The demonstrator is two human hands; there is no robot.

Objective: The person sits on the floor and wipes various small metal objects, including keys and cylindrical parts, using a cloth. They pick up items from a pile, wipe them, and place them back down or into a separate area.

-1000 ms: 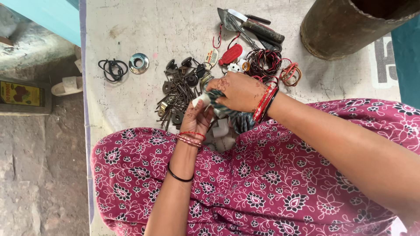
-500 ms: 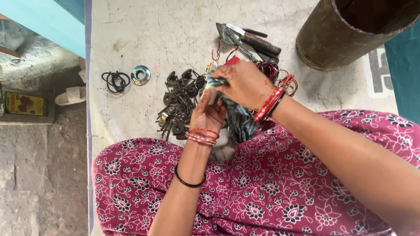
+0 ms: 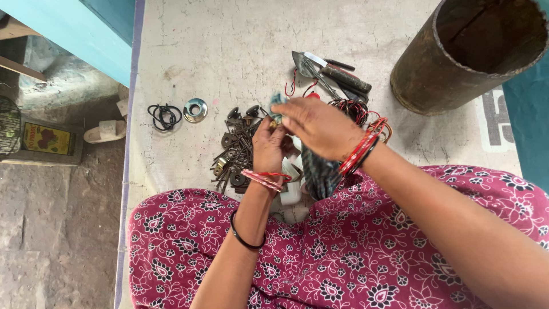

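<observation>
Between my two hands, above the white cloth-covered surface (image 3: pixel 229 40), I held a small pale object (image 3: pixel 276 122) with a strip of dark teal patterned cloth (image 3: pixel 318 171) over it; the piece was mostly hidden, so I could not tell what it was. My left hand (image 3: pixel 269 146) was closed around it from below, fingers curled, red and pink bangles at the wrist. My right hand (image 3: pixel 323 123) lay over the top, fingers pressed on the cloth, whose loose end hung down toward my lap. I judged the rubbing or wrapping of this one piece to be under way, not finished, since both hands were closed on it and it was not set down. Just left of my hands lay a heap of dark rusty screws and washers (image 3: pixel 237 146), which looked untouched. Beneath my hands were some white plastic parts (image 3: pixel 290 191). Beyond my right hand lay a tangle of red and black wire (image 3: pixel 357 111), and past that, pliers and a blade (image 3: pixel 329 71). Farther left sat a shiny metal ring (image 3: pixel 195 110) beside a loop of black cord (image 3: pixel 164 116). A large rusty open cylinder (image 3: pixel 469 57) stood at the far right, well apart.
</observation>
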